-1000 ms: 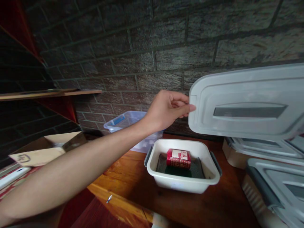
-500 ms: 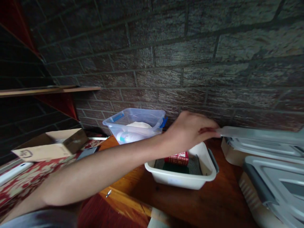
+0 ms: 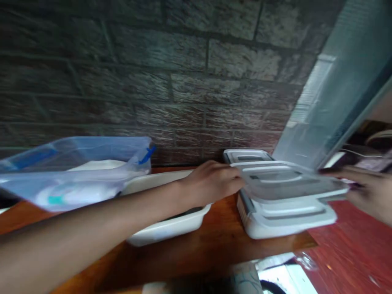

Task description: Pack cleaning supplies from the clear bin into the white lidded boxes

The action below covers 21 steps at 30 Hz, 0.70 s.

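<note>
My left hand point(image 3: 216, 181) reaches across with its fingers closed on the left edge of a translucent grey-white lid point(image 3: 275, 183). The lid lies nearly flat, over lidded storage boxes point(image 3: 290, 218); I cannot tell whether it rests on them. At the lid's right end is my right hand point(image 3: 370, 188), smeared by motion, so its grip is unclear. Below my left forearm stands the open white bin point(image 3: 171, 230), largely hidden by the arm. Its red packet is out of sight.
A clear bin with blue latches point(image 3: 134, 163) stands at left, holding a white bottle point(image 3: 76, 195) and other white things. Behind is a dark brick wall point(image 3: 190, 85). The wooden tabletop point(image 3: 214, 241) ends at right above a red floor point(image 3: 352, 245).
The lid has come down from its upright tilt to nearly flat over the boxes at right, my left hand still on its edge. The view has swung right, bringing my right hand into sight.
</note>
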Each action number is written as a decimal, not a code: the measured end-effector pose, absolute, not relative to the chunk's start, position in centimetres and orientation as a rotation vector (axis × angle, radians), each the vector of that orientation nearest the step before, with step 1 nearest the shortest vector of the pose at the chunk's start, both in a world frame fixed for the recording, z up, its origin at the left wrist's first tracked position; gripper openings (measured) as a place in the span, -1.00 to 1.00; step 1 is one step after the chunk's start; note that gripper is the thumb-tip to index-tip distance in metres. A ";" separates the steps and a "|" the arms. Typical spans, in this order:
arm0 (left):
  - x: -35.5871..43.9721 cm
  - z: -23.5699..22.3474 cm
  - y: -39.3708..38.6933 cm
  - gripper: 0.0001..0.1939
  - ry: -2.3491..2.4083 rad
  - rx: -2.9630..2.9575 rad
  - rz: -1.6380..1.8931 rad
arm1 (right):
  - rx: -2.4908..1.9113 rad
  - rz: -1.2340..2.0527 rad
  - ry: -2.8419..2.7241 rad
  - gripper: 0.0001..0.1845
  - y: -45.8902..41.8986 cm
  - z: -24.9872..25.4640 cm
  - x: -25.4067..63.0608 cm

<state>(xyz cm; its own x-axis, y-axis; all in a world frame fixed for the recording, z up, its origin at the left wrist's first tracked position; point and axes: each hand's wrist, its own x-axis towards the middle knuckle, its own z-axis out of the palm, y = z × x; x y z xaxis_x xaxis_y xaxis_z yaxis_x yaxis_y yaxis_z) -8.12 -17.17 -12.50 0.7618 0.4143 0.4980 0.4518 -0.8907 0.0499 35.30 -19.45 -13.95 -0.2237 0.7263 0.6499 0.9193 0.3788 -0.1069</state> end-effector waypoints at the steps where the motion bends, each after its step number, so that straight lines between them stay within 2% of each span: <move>1: -7.8 -12.5 -17.2 -0.72 -0.701 -2.862 -0.742 | -1.402 -0.418 -2.088 -0.76 -19.3 -13.9 35.9; 3: -7.4 -12.5 -17.3 -0.69 -0.634 -2.821 -0.628 | -1.347 -0.433 -2.212 -0.61 -18.8 -14.0 36.6; 5: -7.0 -12.5 -17.5 -0.67 -0.599 -2.782 -0.538 | -1.320 -0.431 -2.259 -0.58 -18.3 -14.1 36.5; 14: -5.5 -12.4 -16.7 -0.69 -0.586 -2.772 -0.522 | -1.295 -0.378 -2.288 -0.61 -18.5 -14.5 37.6; 21: -6.8 -10.5 -16.5 -0.75 -0.655 -2.830 -0.826 | -1.367 -0.339 -2.145 -0.68 -18.9 -13.3 37.3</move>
